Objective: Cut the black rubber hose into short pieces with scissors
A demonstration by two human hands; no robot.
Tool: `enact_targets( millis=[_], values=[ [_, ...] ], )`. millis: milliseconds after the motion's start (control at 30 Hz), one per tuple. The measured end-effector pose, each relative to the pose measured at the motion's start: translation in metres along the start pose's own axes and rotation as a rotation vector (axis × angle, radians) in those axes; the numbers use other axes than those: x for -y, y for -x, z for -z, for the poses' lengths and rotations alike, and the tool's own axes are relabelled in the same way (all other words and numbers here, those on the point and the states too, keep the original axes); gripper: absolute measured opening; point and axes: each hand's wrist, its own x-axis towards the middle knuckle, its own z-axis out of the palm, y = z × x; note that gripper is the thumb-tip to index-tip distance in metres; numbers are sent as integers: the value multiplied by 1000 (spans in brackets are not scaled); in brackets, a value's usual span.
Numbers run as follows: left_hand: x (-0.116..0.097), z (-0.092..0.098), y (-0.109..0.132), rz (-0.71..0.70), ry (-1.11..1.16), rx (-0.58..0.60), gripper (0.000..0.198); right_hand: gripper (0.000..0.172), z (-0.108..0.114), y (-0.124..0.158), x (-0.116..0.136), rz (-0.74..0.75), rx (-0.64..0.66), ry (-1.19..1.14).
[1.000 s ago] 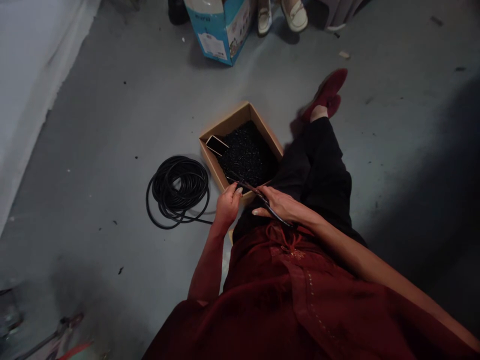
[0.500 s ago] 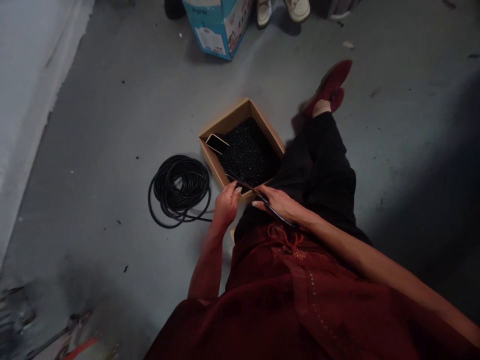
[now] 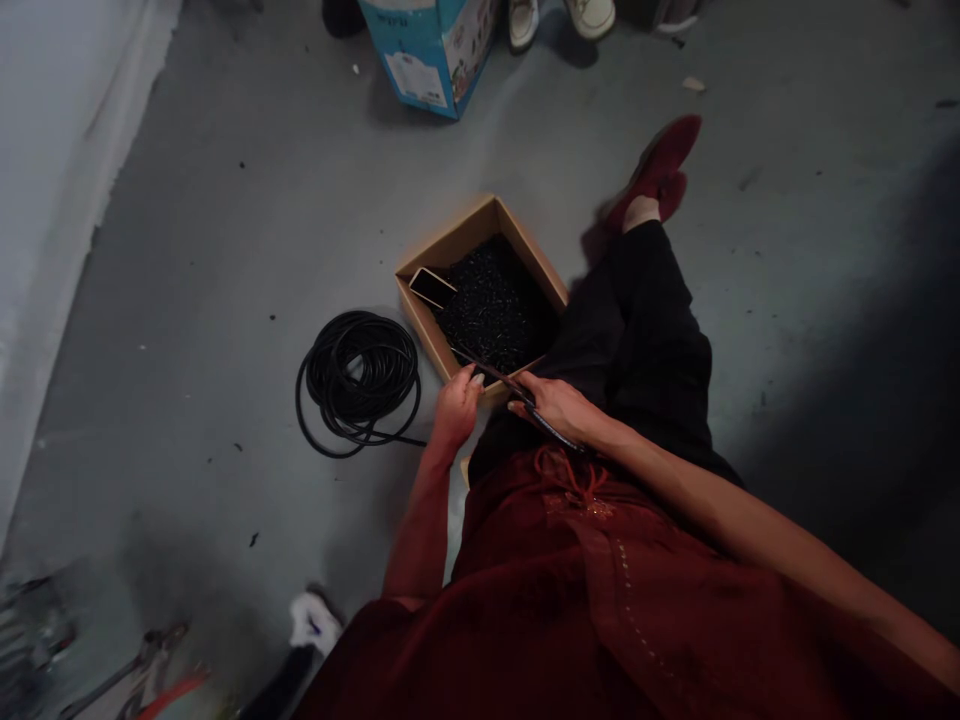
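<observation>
An open cardboard box point(image 3: 551, 275) on the floor holds many small black pieces point(image 3: 495, 305) and a dark phone-like rectangle point(image 3: 433, 288) at its left corner. Over the box's near edge, my left hand point(image 3: 457, 402) is closed in a pinch; what lies between the fingers is too small to make out. My right hand point(image 3: 556, 405) is wrapped round the handles of a long dark scissors-like tool point(image 3: 506, 381), whose tip reaches over the box beside my left fingertips. A coil of black cable point(image 3: 358, 378) lies left of the box, one end running toward my left hand.
A blue carton point(image 3: 416, 55) and another person's pale shoes point(image 3: 591, 15) are at the top. My crossed legs in black trousers point(image 3: 660, 330) border the box's right side. Blurred tools point(image 3: 146, 665) lie lower left, near a white shoe point(image 3: 315, 622).
A white shoe and dark trouser leg have come into view at the lower left. The whole view has shifted slightly; both hands keep nearly the same pose over the box edge.
</observation>
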Motion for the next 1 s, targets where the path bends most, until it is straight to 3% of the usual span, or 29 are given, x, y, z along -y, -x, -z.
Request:
enact_targets(
  millis=[1000],
  values=[
    [35, -39, -22, 77, -10, 177, 22, 40, -2, -8, -9, -229, 115, 197]
  ],
)
